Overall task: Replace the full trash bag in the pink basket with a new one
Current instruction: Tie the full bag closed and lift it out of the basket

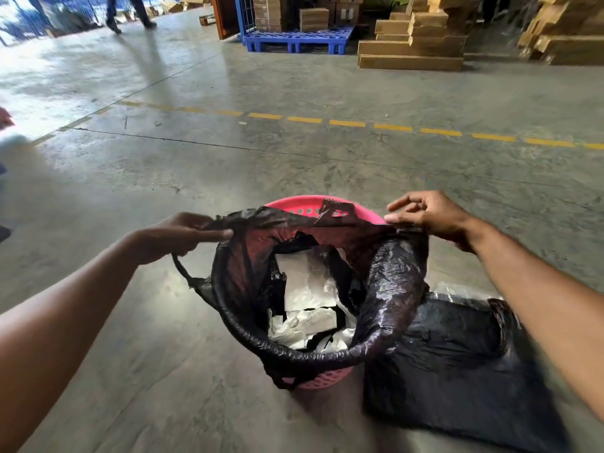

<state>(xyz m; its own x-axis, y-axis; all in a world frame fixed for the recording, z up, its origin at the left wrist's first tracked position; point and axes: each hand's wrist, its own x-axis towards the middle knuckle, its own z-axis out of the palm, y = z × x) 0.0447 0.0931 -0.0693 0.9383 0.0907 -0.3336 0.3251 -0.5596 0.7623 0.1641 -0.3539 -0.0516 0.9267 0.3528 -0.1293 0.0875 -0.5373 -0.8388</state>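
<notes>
Up close, no writing shows; left hand (178, 238) and right hand (431, 217) pinch the trash bag (397, 282) rim stretched between them over the pink basket (304, 204).

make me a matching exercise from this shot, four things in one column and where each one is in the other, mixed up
Things:
1. white paper scraps
2. flat black bag
3. blue pallet
4. pink basket

Places:
A. far side of the floor, boxes stacked on it
B. lying on the floor right of the basket
C. on the floor between the two hands
D. inside the bag lining the basket

Pairs: 1-D, 2-B, 3-A, 4-C
</notes>
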